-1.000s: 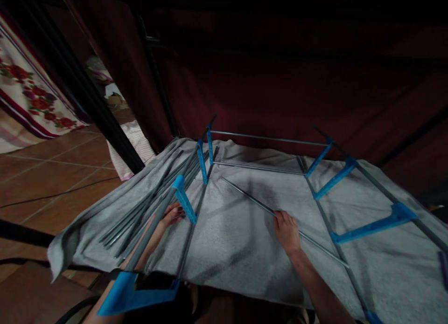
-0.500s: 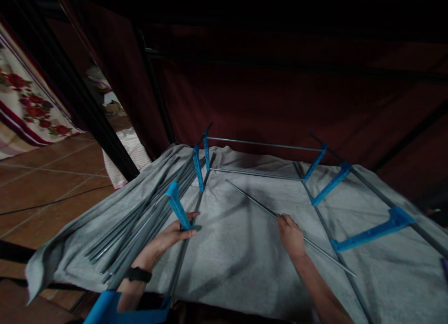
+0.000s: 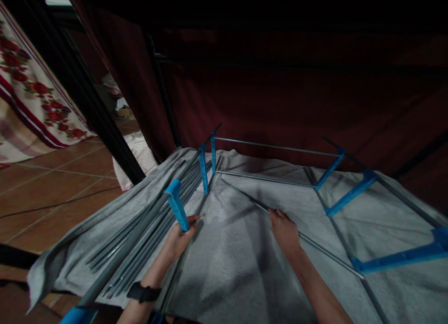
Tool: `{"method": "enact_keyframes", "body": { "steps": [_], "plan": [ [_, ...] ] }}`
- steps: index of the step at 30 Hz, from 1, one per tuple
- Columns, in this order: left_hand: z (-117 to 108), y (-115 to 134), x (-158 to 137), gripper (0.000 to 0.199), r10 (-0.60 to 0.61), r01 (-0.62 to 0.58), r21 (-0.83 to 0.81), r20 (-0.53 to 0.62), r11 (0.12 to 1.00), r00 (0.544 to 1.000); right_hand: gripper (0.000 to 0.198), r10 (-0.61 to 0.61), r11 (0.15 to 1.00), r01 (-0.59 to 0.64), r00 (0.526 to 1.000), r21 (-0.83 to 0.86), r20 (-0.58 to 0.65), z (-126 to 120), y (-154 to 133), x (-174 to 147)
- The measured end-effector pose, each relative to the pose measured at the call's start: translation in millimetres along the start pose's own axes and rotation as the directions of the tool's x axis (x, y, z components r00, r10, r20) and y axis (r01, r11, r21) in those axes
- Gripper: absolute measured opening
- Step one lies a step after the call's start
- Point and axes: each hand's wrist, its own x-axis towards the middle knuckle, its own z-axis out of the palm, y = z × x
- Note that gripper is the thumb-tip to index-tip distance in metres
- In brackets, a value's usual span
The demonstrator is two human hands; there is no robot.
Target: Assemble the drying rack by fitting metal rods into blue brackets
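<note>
My left hand [image 3: 182,235] is closed around the lower end of a blue plastic bracket [image 3: 178,210], where it meets a lower grey tube; some of the fingers are hidden. That bracket hangs from an upper grey tube [image 3: 135,235] of a half-built rack. My right hand [image 3: 284,228] grips a thin metal rod [image 3: 327,254] near its middle. The rod slants over the grey cloth, its far tip close to the left side of the rack. On the right side, more blue brackets [image 3: 352,193] tilt outward along two grey tubes. Two thin crossbars [image 3: 268,177] join both sides at the back.
A bundle of loose grey tubes [image 3: 154,240] lies at the left on the grey cloth [image 3: 234,277]. A dark post [image 3: 105,123] stands beyond it. Behind the rack hangs a dark red curtain [image 3: 266,105]. A flowered cloth [image 3: 45,100] hangs over the tiled floor.
The right side of the rack leans further outward, its front bracket now near the frame edge. My right hand and the rod have shifted slightly left. My left hand stays at the bracket.
</note>
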Motion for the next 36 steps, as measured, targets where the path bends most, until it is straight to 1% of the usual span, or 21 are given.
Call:
{"method": "enact_keyframes", "body": {
  "steps": [3, 7, 10, 12, 16, 18, 20, 24, 28, 30, 32, 34, 36],
  "plan": [
    [0.1, 3.5, -1.5, 0.047, 0.014, -0.014, 0.010, -0.022, 1.000, 1.000, 0.041, 0.018, 1.000, -0.018, 0.999, 0.002, 0.044, -3.3, -21.1, 15.1],
    [0.7, 5.9, -2.7, 0.048, 0.002, -0.002, 0.009, -0.019, 1.000, 1.000, 0.042, 0.042, 0.999, -0.044, 0.995, 0.015, 0.088, -6.8, -51.2, 30.3],
    [1.0, 7.5, -3.9, 0.048, 0.004, -0.004, -0.006, -0.016, 1.000, 1.000, 0.041, 0.046, 0.998, -0.051, 0.992, 0.043, 0.121, -5.8, -56.9, 28.2],
    [1.4, 7.3, -5.1, 0.047, 0.011, -0.011, -0.011, -0.025, 1.000, 1.000, 0.040, 0.054, 0.995, -0.064, 0.990, 0.077, 0.131, -2.6, -46.6, 18.8],
    [3.2, 3.8, -10.4, 0.041, 0.029, -0.029, -0.010, -0.037, 1.000, 0.999, 0.041, 0.123, 0.981, -0.143, 0.981, 0.128, 0.153, 5.0, -4.4, -3.5],
    [4.5, 2.5, -14.4, 0.040, 0.034, -0.035, -0.013, -0.040, 0.999, 0.999, 0.042, 0.152, 0.976, -0.174, 0.975, 0.133, 0.163, 6.7, 14.6, -8.6],
    [5.8, 2.9, -18.1, 0.041, 0.035, -0.035, -0.012, -0.032, 0.999, 0.999, 0.041, 0.165, 0.973, -0.189, 0.972, 0.134, 0.169, 5.8, 26.2, -8.9],
    [8.1, 7.9, -21.4, 0.043, 0.038, -0.038, -0.014, -0.010, 0.999, 0.999, 0.041, 0.155, 0.973, -0.177, 0.976, 0.149, 0.152, -6.6, 35.2, -6.7],
    [8.4, 11.1, -20.2, 0.041, 0.045, -0.046, -0.005, -0.043, 0.999, 0.998, 0.040, 0.064, 0.975, -0.088, 0.991, 0.202, 0.122, -32.9, 45.0, -7.6],
    [7.2, 10.5, -19.8, 0.040, 0.057, -0.056, 0.007, -0.055, 0.998, 0.997, 0.041, 0.078, 0.981, -0.087, 0.995, 0.173, 0.057, -46.8, 49.3, -0.8],
    [5.5, 8.9, -20.1, 0.040, 0.076, -0.076, 0.019, -0.057, 0.997, 0.995, 0.043, 0.131, 0.987, -0.130, 0.991, 0.098, -0.009, -57.9, 49.7, 16.0],
    [4.1, 7.7, -20.6, 0.041, 0.090, -0.088, 0.035, -0.055, 0.996, 0.994, 0.044, 0.136, 0.990, -0.136, 0.991, 0.032, -0.015, -65.2, 44.0, 41.5],
    [3.4, 7.6, -21.1, 0.041, 0.083, -0.081, 0.046, -0.053, 0.996, 0.995, 0.043, 0.088, 0.996, -0.088, 0.996, -0.004, 0.023, -69.2, 31.8, 70.6]
  ]
}}
